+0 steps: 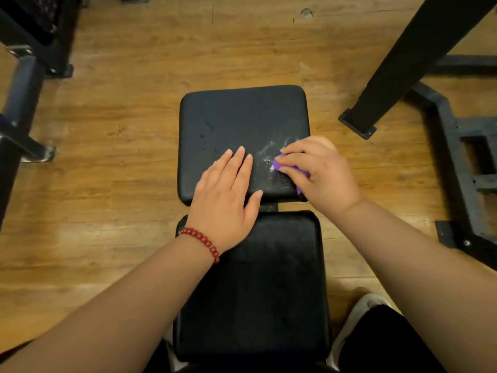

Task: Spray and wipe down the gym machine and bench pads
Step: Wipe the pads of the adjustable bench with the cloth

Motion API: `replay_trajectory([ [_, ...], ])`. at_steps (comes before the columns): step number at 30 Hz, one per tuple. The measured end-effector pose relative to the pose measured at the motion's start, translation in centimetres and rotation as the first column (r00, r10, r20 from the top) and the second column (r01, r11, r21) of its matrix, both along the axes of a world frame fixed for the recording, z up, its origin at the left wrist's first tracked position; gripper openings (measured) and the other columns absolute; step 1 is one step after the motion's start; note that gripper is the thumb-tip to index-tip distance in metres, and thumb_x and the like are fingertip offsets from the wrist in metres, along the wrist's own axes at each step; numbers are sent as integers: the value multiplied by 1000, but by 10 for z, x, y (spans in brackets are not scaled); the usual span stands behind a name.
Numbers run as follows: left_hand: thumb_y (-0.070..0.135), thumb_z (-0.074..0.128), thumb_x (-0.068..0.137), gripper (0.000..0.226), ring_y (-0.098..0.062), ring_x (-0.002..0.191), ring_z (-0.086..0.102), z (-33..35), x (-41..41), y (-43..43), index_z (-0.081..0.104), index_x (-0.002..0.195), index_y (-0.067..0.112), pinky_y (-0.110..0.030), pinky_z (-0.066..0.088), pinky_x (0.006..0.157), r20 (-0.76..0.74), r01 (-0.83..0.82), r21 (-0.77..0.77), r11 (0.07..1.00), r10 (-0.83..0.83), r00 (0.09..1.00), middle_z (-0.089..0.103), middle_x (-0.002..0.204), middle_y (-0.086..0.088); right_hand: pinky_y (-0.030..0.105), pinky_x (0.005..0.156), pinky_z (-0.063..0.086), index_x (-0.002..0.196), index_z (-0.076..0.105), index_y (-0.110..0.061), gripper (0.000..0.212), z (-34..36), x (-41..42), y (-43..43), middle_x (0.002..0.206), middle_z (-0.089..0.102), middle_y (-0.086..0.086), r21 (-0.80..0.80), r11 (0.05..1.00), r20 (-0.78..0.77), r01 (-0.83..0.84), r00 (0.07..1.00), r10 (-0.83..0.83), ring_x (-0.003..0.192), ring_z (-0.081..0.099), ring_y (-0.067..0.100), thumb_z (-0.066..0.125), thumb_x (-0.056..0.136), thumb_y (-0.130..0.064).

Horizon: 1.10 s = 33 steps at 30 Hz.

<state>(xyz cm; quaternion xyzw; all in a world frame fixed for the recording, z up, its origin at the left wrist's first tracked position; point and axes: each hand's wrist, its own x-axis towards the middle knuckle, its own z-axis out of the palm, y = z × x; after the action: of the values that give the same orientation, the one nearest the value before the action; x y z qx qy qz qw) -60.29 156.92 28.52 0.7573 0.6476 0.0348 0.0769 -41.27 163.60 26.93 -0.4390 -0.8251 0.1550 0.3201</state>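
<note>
Closest in, the near bench pad (258,292) lay beneath both forearms. The person's left hand (226,195), with a red bead bracelet (201,238) at the wrist, rested flat on the far pad (242,114), fingers straight and close together. The right hand (320,170) gripped a purple cloth (279,164), fingers curled over it, pressing it onto the far pad's near right corner beside whitish wet streaks (266,152). Black machine frames (419,49) stood on the wooden floor (134,103).
</note>
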Motion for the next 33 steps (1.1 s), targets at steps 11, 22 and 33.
replay_trajectory([
  [11,60,3,90,78,-19,150,-7,10,-19,33,5,156,17,-35,-8,118,-67,43,-143,989,-53,996,-2,164,-3,20,95,38,93,78,-11,32,11,-1,2,98,72,7,-81,992,97,-91,990,99,94,62,31,56,93,-33],
  [22,49,24,102,66,-18,150,-12,22,-21,29,-1,156,18,-34,-8,119,-56,52,-212,976,-65,996,-9,164,-1,40,113,31,145,45,-16,51,36,-10,-63,155,37,8,-191,981,496,29,865,71,145,28,30,57,96,-17],
  [33,45,24,103,63,-18,150,-6,17,-25,34,6,156,17,-34,-4,120,-51,69,-104,992,-74,996,0,164,-1,27,119,6,157,5,-24,68,37,-34,-81,165,0,0,-257,935,573,243,817,-54,151,0,19,43,102,-11],
])
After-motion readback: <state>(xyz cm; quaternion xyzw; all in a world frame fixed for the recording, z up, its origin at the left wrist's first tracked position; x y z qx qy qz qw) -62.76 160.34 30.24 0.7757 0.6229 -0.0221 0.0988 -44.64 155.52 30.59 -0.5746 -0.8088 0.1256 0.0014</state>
